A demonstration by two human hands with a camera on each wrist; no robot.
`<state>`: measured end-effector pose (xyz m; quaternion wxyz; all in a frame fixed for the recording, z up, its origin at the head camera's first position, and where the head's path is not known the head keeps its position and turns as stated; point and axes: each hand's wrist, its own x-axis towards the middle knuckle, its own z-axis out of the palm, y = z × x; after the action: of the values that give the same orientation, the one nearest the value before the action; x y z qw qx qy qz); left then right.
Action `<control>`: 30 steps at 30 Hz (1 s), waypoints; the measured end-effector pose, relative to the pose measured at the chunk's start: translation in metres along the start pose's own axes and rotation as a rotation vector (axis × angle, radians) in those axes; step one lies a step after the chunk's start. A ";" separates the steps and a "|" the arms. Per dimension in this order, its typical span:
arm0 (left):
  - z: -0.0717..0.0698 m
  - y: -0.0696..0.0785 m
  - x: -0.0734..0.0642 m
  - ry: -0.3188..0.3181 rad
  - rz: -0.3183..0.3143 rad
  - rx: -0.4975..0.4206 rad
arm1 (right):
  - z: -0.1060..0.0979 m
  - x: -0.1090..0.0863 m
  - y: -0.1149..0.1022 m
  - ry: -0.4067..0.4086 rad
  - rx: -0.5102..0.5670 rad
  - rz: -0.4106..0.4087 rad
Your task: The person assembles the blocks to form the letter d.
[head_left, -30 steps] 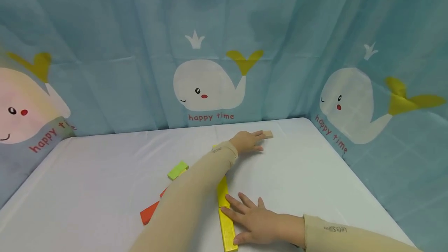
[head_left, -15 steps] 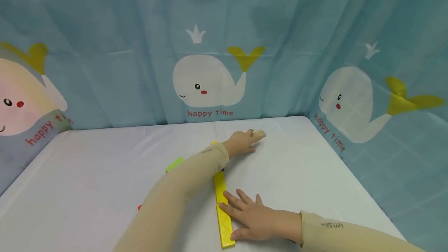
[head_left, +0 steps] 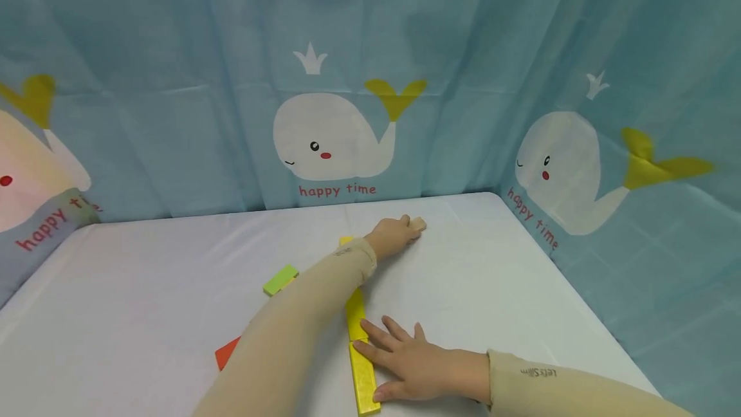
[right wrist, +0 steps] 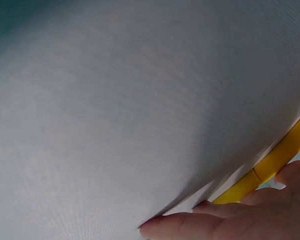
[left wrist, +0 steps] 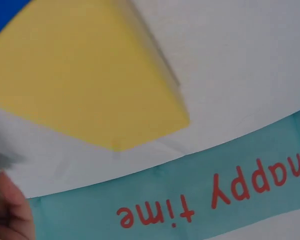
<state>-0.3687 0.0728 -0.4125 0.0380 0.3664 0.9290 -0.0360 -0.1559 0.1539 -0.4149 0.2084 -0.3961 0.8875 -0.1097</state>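
Observation:
Far out over the table, my left hand (head_left: 390,238) pinches a pale wooden block (head_left: 418,224), with the fingers at its near side. In the left wrist view, part of the left hand (left wrist: 12,210) shows at the lower left corner, while a yellow block (left wrist: 85,80) fills the upper left. Nearer me, my right hand (head_left: 413,365) spreads its fingers flat against a row of yellow blocks (head_left: 363,378), thumb at the near end. The right wrist view shows those fingers (right wrist: 180,225) beside the yellow row (right wrist: 282,155). My left sleeve hides the middle of the row.
Left of the sleeve lie a green block (head_left: 280,280) and a red block (head_left: 226,352), partly covered. Another yellow block end (head_left: 345,240) shows beyond the left wrist. A blue whale-print curtain (head_left: 463,147) borders the white table (head_left: 145,307) at the back and right.
My left fingers have closed on the pale wooden block and drawn it a little to the left. My right hand stays on the yellow row. The head view has shifted slightly.

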 end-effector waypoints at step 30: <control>-0.039 -0.039 -0.170 0.290 0.026 0.011 | -0.021 0.024 -0.002 -0.001 0.110 0.227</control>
<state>-0.2730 -0.0671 -0.3561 -0.0982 0.3800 0.9197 0.0130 -0.1784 0.1356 -0.4023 0.2415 -0.2811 0.9191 -0.1336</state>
